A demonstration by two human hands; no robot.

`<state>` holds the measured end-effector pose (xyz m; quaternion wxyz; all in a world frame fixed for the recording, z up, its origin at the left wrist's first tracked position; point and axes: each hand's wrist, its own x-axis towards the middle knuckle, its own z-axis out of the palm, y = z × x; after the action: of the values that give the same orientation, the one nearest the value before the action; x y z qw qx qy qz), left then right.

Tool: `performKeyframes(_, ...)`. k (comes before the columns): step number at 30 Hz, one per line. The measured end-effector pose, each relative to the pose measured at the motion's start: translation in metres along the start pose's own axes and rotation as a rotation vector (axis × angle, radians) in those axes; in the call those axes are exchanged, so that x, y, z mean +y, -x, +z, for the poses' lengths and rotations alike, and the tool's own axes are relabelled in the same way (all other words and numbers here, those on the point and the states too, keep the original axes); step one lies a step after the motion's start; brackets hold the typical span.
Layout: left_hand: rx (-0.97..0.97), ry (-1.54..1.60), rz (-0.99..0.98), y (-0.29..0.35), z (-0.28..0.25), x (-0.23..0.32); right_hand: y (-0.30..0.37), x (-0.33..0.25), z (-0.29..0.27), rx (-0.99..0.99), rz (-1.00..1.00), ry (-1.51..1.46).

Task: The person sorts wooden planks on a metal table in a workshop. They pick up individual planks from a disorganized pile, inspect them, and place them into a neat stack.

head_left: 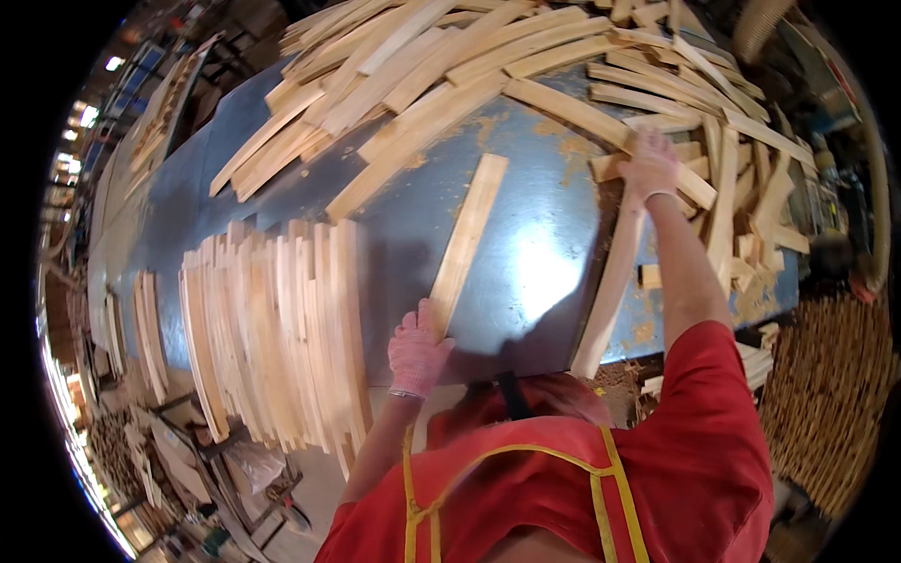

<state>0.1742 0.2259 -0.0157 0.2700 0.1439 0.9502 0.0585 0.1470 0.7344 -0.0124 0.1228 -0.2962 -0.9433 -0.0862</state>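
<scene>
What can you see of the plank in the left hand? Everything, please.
The plank is long, narrow and straight-sided, pale yellowish, and looks like bare wood. Its far end is squared and tips toward the right; the near end is partly covered by the gloved left hand, which grips it. It slants over the bluish table, apart from the other wood. Whether it rests fully on the surface is unclear.

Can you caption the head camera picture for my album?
One wooden strip in the left hand, the right hand among scattered strips.
</scene>
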Motion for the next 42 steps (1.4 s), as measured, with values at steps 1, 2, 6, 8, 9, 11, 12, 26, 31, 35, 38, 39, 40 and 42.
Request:
performKeyframes(1, 0.009, 0.034, 0.016, -0.001, -0.002, -0.001, -0.012, 0.014, 0.013, -0.017, 0.026, 0.058)
performKeyframes(2, 0.020, 0.072, 0.018, 0.001, -0.003, -0.003, -0.021, 0.013, 0.015, -0.143, 0.029, 0.054)
performKeyframes(6, 0.080, 0.381, -0.014, 0.021, -0.002, -0.020, -0.001, -0.035, -0.027, -0.423, -0.095, -0.090)
performKeyframes(8, 0.090, 0.473, -0.103, 0.030, 0.002, -0.030, 0.057, -0.062, -0.041, -0.526, -0.045, -0.405)
performKeyframes(9, 0.096, 0.524, -0.130, 0.033, 0.004, -0.038, 0.094, -0.067, -0.032, -0.525, -0.111, -0.613)
performKeyframes(11, 0.079, 0.630, -0.168, 0.042, 0.008, -0.059, 0.164, -0.126, -0.052, -0.856, 0.066, -0.886)
performKeyframes(12, 0.063, 0.682, -0.168, 0.047, 0.011, -0.067, 0.202, -0.156, -0.060, -0.801, 0.023, -0.907)
performKeyframes(26, 0.379, 0.079, -0.572, 0.165, -0.015, -0.315, 0.312, -0.351, -0.121, -1.047, -0.549, -0.916)
performKeyframes(31, 0.665, 0.492, -0.147, 0.137, 0.014, -0.268, 0.301, -0.295, -0.152, -1.083, -0.341, -1.158)
performKeyframes(35, 0.389, 0.469, 0.174, 0.121, -0.015, -0.102, 0.301, -0.253, -0.193, -0.910, 0.049, -1.466)
performKeyframes(38, 0.387, 0.371, 0.676, 0.108, 0.007, -0.030, 0.304, -0.190, -0.167, -0.534, 0.340, -1.677)
performKeyframes(39, 0.314, 0.370, 0.759, 0.102, 0.009, -0.002, 0.314, -0.162, -0.142, -0.298, 0.470, -1.740)
performKeyframes(40, 0.210, 0.422, 0.736, 0.084, 0.021, 0.007, 0.322, -0.126, -0.119, -0.218, 0.569, -1.581)
performKeyframes(42, 0.143, 0.331, 0.693, 0.061, 0.021, 0.035, 0.336, -0.042, -0.106, -0.109, 0.763, -1.346)
